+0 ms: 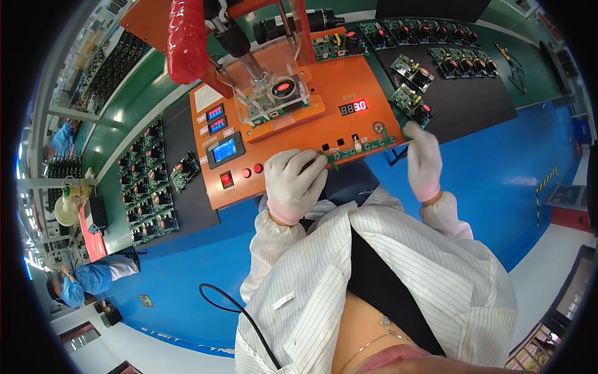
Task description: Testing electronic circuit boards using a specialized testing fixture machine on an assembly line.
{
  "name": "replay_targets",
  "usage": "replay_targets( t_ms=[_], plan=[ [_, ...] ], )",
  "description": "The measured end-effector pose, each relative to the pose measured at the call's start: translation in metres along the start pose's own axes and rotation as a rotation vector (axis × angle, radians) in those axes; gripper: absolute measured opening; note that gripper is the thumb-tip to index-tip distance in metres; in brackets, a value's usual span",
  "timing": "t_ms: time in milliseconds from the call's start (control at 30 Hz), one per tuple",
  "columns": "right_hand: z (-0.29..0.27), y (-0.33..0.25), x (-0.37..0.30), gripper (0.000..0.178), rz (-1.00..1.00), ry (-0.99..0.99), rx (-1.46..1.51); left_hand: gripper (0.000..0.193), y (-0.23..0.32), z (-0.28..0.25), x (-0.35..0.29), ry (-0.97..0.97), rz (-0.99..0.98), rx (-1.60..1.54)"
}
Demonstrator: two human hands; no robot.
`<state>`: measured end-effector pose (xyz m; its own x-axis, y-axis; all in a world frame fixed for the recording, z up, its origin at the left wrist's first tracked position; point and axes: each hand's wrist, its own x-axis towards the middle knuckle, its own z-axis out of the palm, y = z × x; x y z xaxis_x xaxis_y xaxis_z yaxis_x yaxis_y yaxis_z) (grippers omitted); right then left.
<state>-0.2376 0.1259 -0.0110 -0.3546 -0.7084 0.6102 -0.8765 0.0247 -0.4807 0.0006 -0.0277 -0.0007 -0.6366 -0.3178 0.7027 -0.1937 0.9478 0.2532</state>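
Observation:
My left hand, in a white glove with a pink cuff, lies at the front edge of an orange test box. Its fingers are bent and close together; whatever they may hold is hidden. Just right of them is a narrow green circuit strip along the box edge. Past the box's right side, my gloved right hand has its fingers stretched forward, slightly blurred. Their tips are close to a green circuit board with a round red-marked part; contact cannot be made out. Another circuit board sits in the clamp fixture on the box.
A red-handled toggle clamp rises over the box. Circuit boards stand in rows at the left and back right, on dark mats. A cable lies far right. Another person in blue is at the far left.

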Motion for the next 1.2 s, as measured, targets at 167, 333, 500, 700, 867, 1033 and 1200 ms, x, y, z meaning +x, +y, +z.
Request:
replay_targets(
  t_ms=[167,333,500,700,867,1033,1200],
  plan=[
    [0.003,0.049,0.020,0.027,0.376,0.147,-0.175,0.025,0.002,-0.001,0.003,0.021,0.005,-0.003],
    [0.011,0.087,0.028,0.030,0.546,-0.095,-0.487,0.027,0.002,-0.001,0.003,0.009,0.004,-0.001],
    [0.008,0.087,0.032,0.031,0.686,-0.094,-0.186,0.027,0.003,-0.002,0.004,0.015,0.005,0.005],
    [-0.008,0.046,0.046,0.038,0.268,0.145,-0.363,0.027,0.005,-0.002,0.003,0.003,-0.015,-0.001],
    [-0.010,0.020,0.060,0.045,0.064,0.179,-0.342,0.028,0.004,-0.004,0.005,0.012,0.008,0.018],
    [-0.001,0.012,0.066,0.047,-0.010,0.143,-0.312,0.028,0.004,-0.003,0.005,0.011,0.003,0.001],
    [0.006,0.008,0.070,0.047,-0.064,0.120,-0.287,0.028,0.003,-0.002,0.004,0.005,-0.005,0.005]
  ],
)
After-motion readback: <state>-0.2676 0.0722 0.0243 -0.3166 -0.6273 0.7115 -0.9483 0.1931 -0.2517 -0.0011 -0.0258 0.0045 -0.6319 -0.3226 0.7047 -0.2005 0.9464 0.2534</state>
